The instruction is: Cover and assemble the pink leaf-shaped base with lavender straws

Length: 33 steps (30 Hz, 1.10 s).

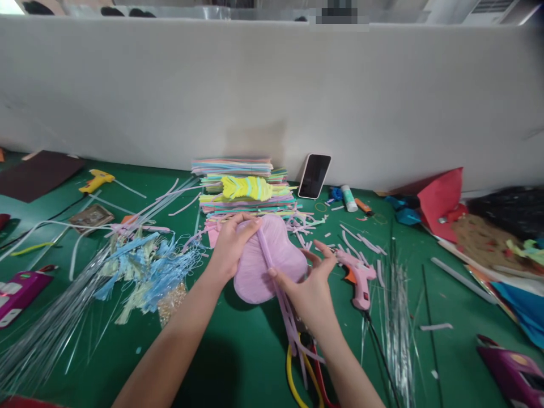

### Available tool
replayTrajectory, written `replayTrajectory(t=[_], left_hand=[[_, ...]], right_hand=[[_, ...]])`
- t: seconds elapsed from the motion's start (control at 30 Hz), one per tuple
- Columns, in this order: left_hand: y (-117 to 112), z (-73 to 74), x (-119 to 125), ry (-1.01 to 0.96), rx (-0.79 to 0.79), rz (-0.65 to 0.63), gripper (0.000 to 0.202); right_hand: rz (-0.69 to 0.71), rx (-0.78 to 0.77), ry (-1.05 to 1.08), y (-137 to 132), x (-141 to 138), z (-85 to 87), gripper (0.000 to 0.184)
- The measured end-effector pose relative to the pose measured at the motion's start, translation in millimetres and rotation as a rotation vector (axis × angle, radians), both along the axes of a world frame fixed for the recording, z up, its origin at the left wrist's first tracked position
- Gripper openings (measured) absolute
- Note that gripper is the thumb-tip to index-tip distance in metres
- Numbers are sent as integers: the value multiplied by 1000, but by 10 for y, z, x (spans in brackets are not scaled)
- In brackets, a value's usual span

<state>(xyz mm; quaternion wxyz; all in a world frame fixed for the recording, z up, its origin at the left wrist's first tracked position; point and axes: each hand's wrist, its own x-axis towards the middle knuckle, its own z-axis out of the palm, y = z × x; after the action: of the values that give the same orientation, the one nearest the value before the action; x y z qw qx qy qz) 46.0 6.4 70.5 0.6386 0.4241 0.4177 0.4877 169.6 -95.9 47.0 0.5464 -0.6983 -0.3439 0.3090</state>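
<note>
A lilac heart-like foam shape (280, 249) made of glued strips is held over the green table (238, 351). My left hand (232, 243) grips its upper left edge with fingers curled over the top. My right hand (310, 280) holds its lower right side, thumb pressing a lilac foam strip (276, 272) that runs down across the shape and trails below. More loose lilac strips hang down past my right wrist.
A pink glue gun (359, 277) lies right of my hands, a yellow one (97, 180) at far left. A stack of coloured foam sheets (242, 181), a phone (314, 175), silver wires (397, 317), blue tassels (144, 266), cut strips and red paper (442, 198) surround them.
</note>
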Motion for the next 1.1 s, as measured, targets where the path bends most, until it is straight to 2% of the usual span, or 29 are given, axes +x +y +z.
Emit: replayTrajectory(t=[0.03,0.1,0.23,0.37,0.53,0.7,0.87,1.0,1.07,1.1], left_hand=[[-18,20,21,51,40,-36,18],[-40,50,57,149,128,-106,16],[-26,63,94,171,147,-202,17],[-4,46,104,179,99,-248,19],[21,23,100,192,102,-195,16],[71,-15,89,146,58,-104,20],[128,-23,88,7,5,85,23],[162,-47,80,-73,21,212,22],[171,-76,81,-83,64,270,22],[173,-92,83,-84,87,298,21]], right_hand=[[23,3,-72,38,40,27,94],[143,-30,-92,109,130,85,83],[429,-121,123,190,280,168,43],[540,-261,263,226,340,186,35],[558,-290,436,285,325,173,34],[569,-272,584,283,313,67,38],[413,-149,690,250,293,-28,53],[377,-184,754,205,225,-65,49],[288,-139,671,175,175,-88,53],[204,-82,559,159,149,-98,56]])
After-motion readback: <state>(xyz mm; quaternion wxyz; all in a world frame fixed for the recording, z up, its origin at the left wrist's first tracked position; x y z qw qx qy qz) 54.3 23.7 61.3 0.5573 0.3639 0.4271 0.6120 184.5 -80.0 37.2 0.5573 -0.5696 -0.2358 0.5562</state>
